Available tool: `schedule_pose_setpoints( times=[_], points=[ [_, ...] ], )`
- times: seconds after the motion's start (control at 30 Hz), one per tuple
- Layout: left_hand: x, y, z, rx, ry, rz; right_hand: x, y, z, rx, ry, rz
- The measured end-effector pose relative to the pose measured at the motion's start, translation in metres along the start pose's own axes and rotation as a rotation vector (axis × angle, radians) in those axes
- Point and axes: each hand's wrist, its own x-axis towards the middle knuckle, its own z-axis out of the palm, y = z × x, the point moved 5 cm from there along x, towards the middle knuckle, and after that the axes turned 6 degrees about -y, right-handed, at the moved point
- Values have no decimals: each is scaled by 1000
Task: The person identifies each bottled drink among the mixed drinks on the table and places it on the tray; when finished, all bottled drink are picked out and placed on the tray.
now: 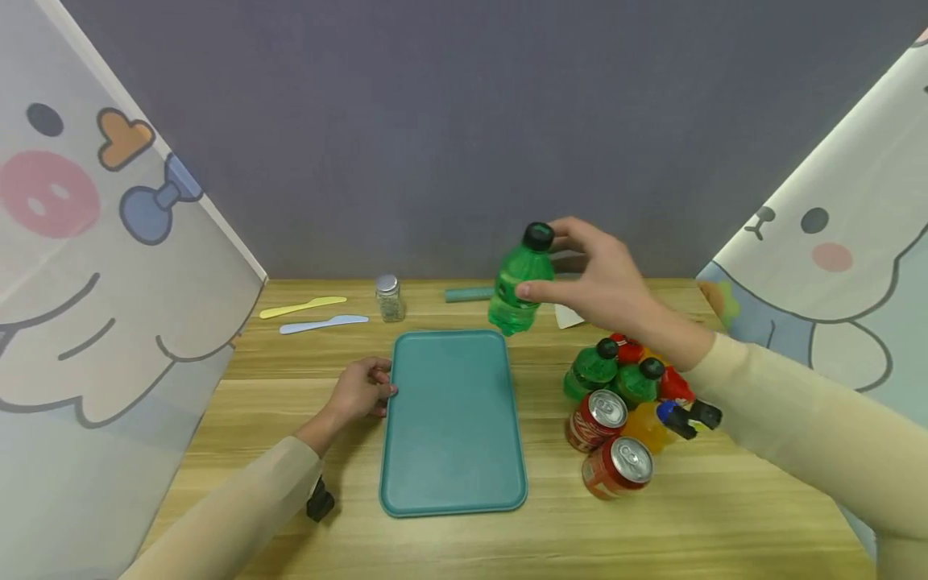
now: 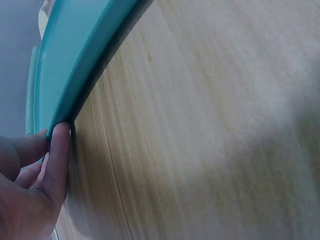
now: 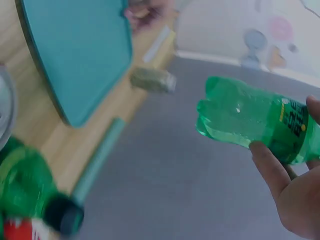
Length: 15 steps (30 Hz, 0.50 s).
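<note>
My right hand point(image 1: 598, 274) grips a green plastic bottle point(image 1: 524, 278) with a black cap, held in the air past the far right corner of the teal tray point(image 1: 453, 427). In the right wrist view the bottle point(image 3: 245, 115) lies across the frame, with thumb and fingers around its dark label. On the tray's left side, my left hand point(image 1: 361, 389) pinches the rim. The left wrist view shows that hand point(image 2: 37, 185) with its thumb above the tray edge point(image 2: 75, 70) and a finger against its outer side. The tray's surface is bare.
Right of the tray stand two more green bottles point(image 1: 593, 369), red cans point(image 1: 596, 419), an orange bottle point(image 1: 648, 427) and red items partly behind the right arm. Toward the back lie a yellow knife point(image 1: 303, 307), a blue knife point(image 1: 324, 324), a glass jar point(image 1: 389, 298) and a teal stick point(image 1: 467, 294).
</note>
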Motion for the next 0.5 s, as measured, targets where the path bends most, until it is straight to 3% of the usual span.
schedule_pose_setpoints(
  times=[0.23, 0.5],
  points=[
    [0, 2, -1, -7, 7, 7, 48, 6, 74, 23, -108, 3],
    [-2, 3, 0, -21, 12, 2, 74, 19, 142, 49, -185, 14]
  ],
)
